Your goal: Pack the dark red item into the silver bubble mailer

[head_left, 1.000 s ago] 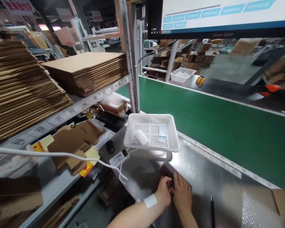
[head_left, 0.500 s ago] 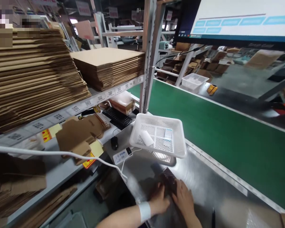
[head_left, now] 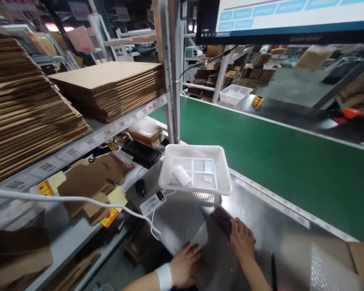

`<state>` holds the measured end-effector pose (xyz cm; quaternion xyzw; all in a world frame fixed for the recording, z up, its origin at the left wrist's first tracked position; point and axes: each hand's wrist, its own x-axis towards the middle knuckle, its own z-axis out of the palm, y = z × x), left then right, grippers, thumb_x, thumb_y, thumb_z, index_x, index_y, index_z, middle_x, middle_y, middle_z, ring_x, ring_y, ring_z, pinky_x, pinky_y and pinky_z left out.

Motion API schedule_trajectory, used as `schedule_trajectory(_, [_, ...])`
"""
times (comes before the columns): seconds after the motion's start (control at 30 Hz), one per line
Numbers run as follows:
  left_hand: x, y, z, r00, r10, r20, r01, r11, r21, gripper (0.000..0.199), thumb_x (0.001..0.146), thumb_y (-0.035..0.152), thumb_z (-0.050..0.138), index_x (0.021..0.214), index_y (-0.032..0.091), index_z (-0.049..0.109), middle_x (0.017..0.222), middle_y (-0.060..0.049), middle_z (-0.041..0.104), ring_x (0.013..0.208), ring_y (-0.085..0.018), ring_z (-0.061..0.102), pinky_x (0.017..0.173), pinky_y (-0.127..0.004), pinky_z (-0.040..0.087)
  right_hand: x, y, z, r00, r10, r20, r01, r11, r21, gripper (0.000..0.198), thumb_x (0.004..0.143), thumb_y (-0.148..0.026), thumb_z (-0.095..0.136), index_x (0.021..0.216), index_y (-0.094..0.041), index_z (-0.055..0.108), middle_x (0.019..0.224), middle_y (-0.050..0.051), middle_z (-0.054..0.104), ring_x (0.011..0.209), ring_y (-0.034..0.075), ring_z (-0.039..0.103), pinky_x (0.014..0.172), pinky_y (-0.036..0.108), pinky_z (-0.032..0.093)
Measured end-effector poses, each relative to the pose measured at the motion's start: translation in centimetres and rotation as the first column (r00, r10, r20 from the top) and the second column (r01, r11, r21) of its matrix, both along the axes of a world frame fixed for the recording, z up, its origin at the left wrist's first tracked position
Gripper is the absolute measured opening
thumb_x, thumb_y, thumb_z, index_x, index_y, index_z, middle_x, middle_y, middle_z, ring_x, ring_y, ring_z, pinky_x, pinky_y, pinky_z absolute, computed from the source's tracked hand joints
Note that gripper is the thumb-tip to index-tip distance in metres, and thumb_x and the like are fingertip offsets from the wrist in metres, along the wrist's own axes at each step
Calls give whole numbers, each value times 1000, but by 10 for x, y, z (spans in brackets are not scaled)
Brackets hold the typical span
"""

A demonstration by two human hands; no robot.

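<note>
We see one bubble wrap sheet (head_left: 214,250) under two flat, spread hands: left hand (head_left: 185,264), right hand (head_left: 242,239) half-covering one dark item (head_left: 223,215).

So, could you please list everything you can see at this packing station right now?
bubble wrap sheet: one, clear, on the steel table under both hands
dark item: one, brown-black, at the wrap's far edge by the right hand
basket: one, white, behind the wrap, small white things inside
steel table: one, grey
conveyor belt: one, green, right of the table
flat cardboard stacks: two, brown, on the left shelf
keyboard: one, black, under the shelf
mouse: one, black
monitor: one, top right
pen: one, black
left hand: flat on the wrap, white wristband
right hand: on the wrap, touching the dark item
</note>
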<state>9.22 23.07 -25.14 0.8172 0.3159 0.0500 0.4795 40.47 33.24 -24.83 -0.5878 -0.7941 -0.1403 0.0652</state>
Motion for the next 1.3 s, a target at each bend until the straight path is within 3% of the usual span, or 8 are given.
schedule_trajectory(0.1, [-1, 3, 9, 997, -48, -61, 53, 995, 88, 69, 109, 54, 49, 169, 22, 37, 183, -18, 24, 171, -40, 14, 139, -75, 14, -34, -42, 7, 999, 1, 33, -5, 993, 117, 33, 99, -4, 51, 121, -2, 75, 141, 32, 69, 125, 44, 70, 100, 60, 55])
schedule_trajectory(0.27, [0, 8, 17, 952, -131, -277, 204, 945, 255, 59, 105, 49, 62, 153, 15, 58, 164, -22, 57, 164, -42, 37, 135, -68, 35, -69, -94, 15, 996, 55, -73, -39, 978, 204, 27, 97, -1, 49, 115, 1, 69, 137, 34, 69, 121, 44, 73, 100, 61, 58])
schedule_trajectory(0.37, [1, 10, 20, 906, -191, -377, 310, 907, 285, 60, 100, 52, 70, 143, 11, 66, 153, -22, 66, 157, -42, 49, 135, -63, 36, -63, -79, 26, 973, -123, -197, 102, 988, -112, 26, 102, -13, 55, 120, -3, 72, 135, 28, 73, 123, 42, 73, 100, 59, 63])
schedule_trajectory(0.47, [1, 12, 26, 888, -223, -403, 348, 898, 269, 63, 100, 52, 69, 143, 6, 66, 157, -27, 61, 162, -45, 39, 137, -64, 33, -44, -42, 45, 935, -299, -189, 195, 882, -429, 27, 101, -20, 65, 122, -6, 72, 150, 28, 62, 140, 44, 62, 116, 58, 54])
schedule_trajectory(0.63, [0, 13, 36, 930, -201, -307, 256, 955, 148, 72, 100, 37, 72, 163, 14, 47, 174, -25, 41, 168, -45, 22, 139, -70, 23, -25, 0, 76, 955, -203, -216, -2, 726, -688, 43, 96, -8, 64, 137, 0, 58, 137, 22, 68, 129, 30, 68, 109, 36, 55])
schedule_trajectory(0.8, [-5, 14, 40, 953, -192, -236, 210, 976, 55, 83, 100, 35, 72, 171, 26, 31, 180, -23, 29, 170, -45, 18, 136, -77, 19, -32, 7, 88, 973, -168, -157, -4, 670, -742, 53, 93, -5, 62, 145, 2, 53, 140, 24, 65, 130, 39, 65, 107, 47, 56])
schedule_trajectory(1.1, [0, 15, 36, 882, -245, -403, 335, 927, 169, 72, 98, 37, 75, 159, 7, 51, 165, -29, 52, 165, -45, 35, 138, -67, 25, -75, -54, 62, 983, -178, 36, 174, 872, -458, 58, 101, 2, 35, 156, -2, 52, 156, 23, 61, 145, 38, 60, 117, 58, 56])
schedule_trajectory(1.3, [-2, 17, 22, 909, -168, -381, 226, 967, 115, 59, 98, 40, 73, 148, 11, 64, 160, -26, 59, 155, -42, 50, 133, -62, 38, -120, -135, 20, 988, -128, 88, 123, 990, 65, 51, 87, 6, 55, 133, -4, 75, 151, 36, 58, 137, 48, 64, 101, 59, 66])
